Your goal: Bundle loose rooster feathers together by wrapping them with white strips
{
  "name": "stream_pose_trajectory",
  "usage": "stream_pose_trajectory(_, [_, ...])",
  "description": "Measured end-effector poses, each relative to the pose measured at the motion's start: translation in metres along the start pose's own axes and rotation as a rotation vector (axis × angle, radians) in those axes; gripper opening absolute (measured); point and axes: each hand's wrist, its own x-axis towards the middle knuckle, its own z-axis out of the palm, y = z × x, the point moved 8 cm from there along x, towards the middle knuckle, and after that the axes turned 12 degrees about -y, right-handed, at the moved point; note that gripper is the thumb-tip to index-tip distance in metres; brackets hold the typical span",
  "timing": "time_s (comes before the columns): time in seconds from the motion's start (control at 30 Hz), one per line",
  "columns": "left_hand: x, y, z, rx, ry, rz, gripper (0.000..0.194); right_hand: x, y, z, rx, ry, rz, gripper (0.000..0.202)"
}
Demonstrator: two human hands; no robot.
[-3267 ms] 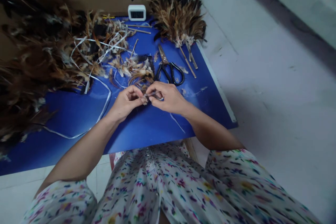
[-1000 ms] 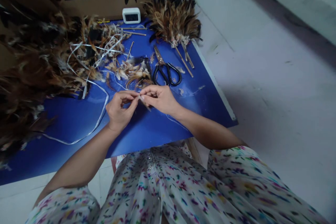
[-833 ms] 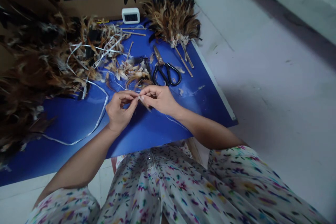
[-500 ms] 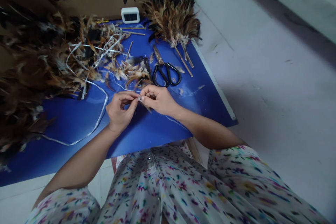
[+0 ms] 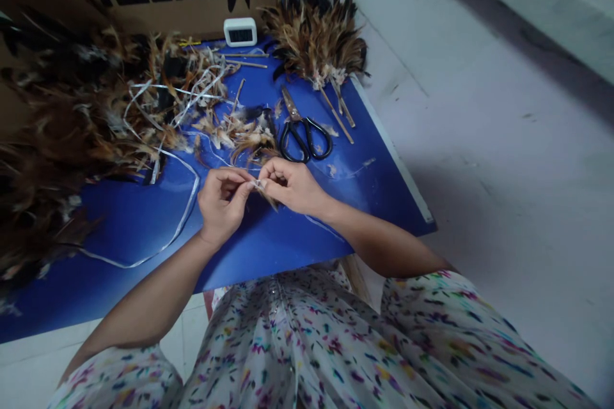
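My left hand (image 5: 224,201) and my right hand (image 5: 293,186) meet over the blue table, thumbs and fingertips pinched close together. Between them is a small feather (image 5: 269,199), its pale base at the fingertips and its brownish tip pointing down. Both hands are closed on it; the fingers partly hide it. A thin white string (image 5: 322,225) shows below my right wrist. Just beyond my hands lie loose brown and cream feathers (image 5: 249,140). Black-handled scissors (image 5: 301,134) rest beside them, blades pointing away.
A large heap of brown feathers (image 5: 96,115) with white ribbon (image 5: 185,220) covers the left side. At the back stand a cardboard box (image 5: 192,19) and a small white digital clock (image 5: 240,32). Feather bundles on sticks (image 5: 319,45) lie at the right, near the table's edge (image 5: 398,160).
Both hands stay in nearly the same place, still pinching the feather. My fingertips have drawn slightly apart, showing more of its pale base. The whole view has shifted a little.
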Motion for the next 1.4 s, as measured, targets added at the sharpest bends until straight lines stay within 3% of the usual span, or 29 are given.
stream_pose_trajectory(0.3, [0.005,-0.015,0.000,-0.132,0.017,-0.148,0.035,-0.002,-0.003,-0.006,-0.116,0.017,-0.005,0.007])
stream_pose_trajectory(0.67, [0.005,-0.022,-0.001,-0.193,0.032,-0.181,0.036,-0.001,-0.005,-0.008,-0.161,-0.002,0.030,0.005])
stream_pose_trajectory(0.83, [0.007,-0.029,-0.001,-0.172,0.001,-0.168,0.036,-0.001,0.001,-0.007,-0.037,-0.042,0.035,0.004])
stream_pose_trajectory(1.07, [0.008,-0.039,-0.001,-0.149,-0.009,-0.195,0.035,0.000,0.008,-0.004,0.010,-0.090,0.070,0.021])
stream_pose_trajectory(1.4, [0.007,-0.051,0.022,-0.409,-0.251,-0.383,0.039,0.008,0.021,-0.015,0.128,0.003,0.085,0.024])
